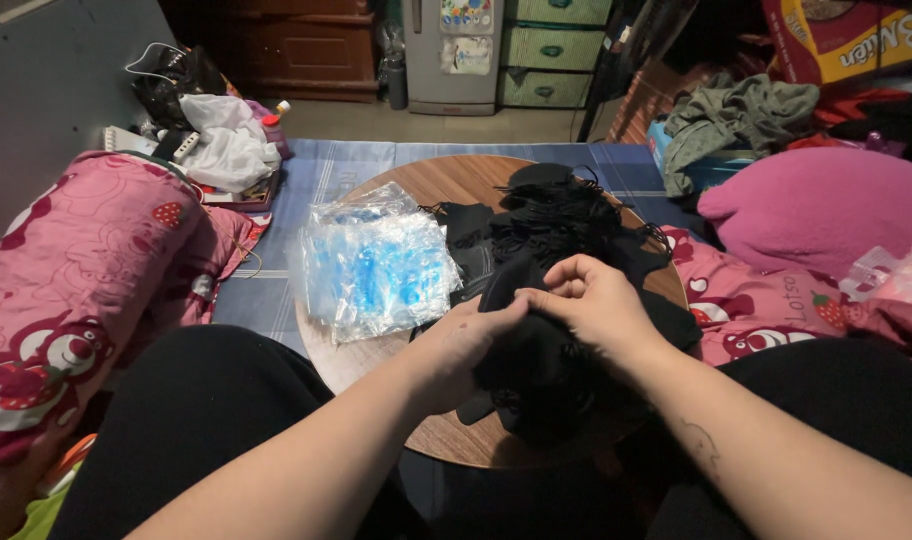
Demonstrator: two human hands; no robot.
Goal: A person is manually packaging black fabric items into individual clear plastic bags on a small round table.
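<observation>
Black fabric piece (521,330) pinched at frame centre between left hand (461,345) and right hand (591,300) fingers, over round wooden desk (446,185); clear plastic bags (376,265) lying left.

Both bare forearms reach forward and angle inward until the hands meet. The left hand (463,345) lies palm down, fingers pointing toward the right hand (588,300), whose fingers curl in a pinch (a small tattoo marks the right forearm).
</observation>
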